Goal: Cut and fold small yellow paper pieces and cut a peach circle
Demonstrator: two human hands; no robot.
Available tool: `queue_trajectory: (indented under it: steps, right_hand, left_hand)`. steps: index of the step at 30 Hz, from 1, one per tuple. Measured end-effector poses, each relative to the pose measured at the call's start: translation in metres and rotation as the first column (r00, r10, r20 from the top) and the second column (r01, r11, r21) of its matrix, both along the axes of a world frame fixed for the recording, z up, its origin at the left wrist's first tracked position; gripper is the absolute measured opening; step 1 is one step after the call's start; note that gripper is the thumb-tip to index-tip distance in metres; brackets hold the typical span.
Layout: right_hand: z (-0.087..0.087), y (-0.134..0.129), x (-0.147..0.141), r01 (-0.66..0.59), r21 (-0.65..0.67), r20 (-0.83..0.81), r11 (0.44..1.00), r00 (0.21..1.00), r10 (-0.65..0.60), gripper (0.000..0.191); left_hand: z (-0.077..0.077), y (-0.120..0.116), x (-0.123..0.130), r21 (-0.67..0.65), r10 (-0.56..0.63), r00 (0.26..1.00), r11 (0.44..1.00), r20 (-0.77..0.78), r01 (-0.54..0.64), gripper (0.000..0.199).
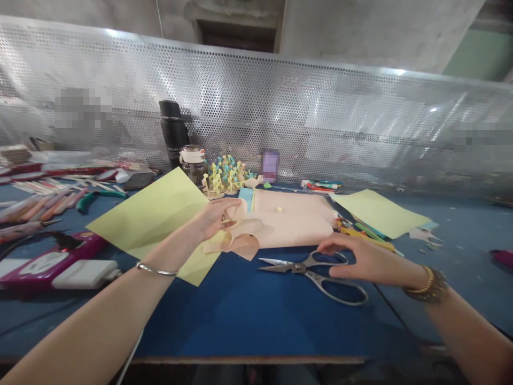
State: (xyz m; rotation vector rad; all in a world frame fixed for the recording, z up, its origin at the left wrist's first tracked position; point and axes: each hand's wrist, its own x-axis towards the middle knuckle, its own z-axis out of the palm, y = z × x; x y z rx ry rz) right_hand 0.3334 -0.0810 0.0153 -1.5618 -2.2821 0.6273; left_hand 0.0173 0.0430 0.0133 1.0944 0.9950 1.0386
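Scissors: lying with blades parted on the blue work surface (pixel 248 321), just in front of the peach paper (pixel 288 230). The scissors (pixel 297 267) point their blades leftward and their loops toward the right hand (pixel 356 259), which probably makes them easy to take up.
Right hand: fingers bent over the upper loop, thumb set apart from them; the gap suggests a loose touch rather than a full grip.
Left hand: the left hand (pixel 212 216) is at the paper's curled left end, fingers bent and close together. Whether the tips pinch it I cannot tell; the hold likely steadies the loose edge.
Paper: broad part flat behind the scissors, its ragged, curved edge (pixel 245 246) facing the front, perhaps turned outward for access.
Side sheets: one yellow-green sheet (pixel 160 214) lies under the left forearm, another (pixel 380 211) beyond the right hand, seemingly kept within reach.
Back: flask (pixel 174 136) and lidded jar (pixel 193 160) stand upright near the perforated screen (pixel 248 112), presumably away from the hands.
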Motion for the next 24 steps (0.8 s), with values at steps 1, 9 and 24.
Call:
queue_trajectory:
  steps: [1, 9, 24]
  right_hand:
    - [-0.001, 0.004, 0.005, 0.053, 0.055, -0.047, 0.997, 0.998, -0.051, 0.042]
    - [-0.021, 0.035, 0.037, 0.378, 0.118, -0.138, 0.918, 0.922, -0.362, 0.053]
    - [0.014, 0.067, 0.005, 0.411, 0.119, -0.607, 0.904, 0.75, -0.262, 0.036]
  left_hand:
    - [0.0, 0.0, 0.0, 0.002, 0.003, 1.0, 1.0, 0.006, -0.003, 0.027]
    - [0.0, 0.0, 0.0, 0.019, 0.046, 0.998, 0.999, 0.05, -0.047, 0.026]
    - [-0.002, 0.004, 0.001, 0.033, 0.144, 0.986, 0.989, 0.08, -0.147, 0.023]
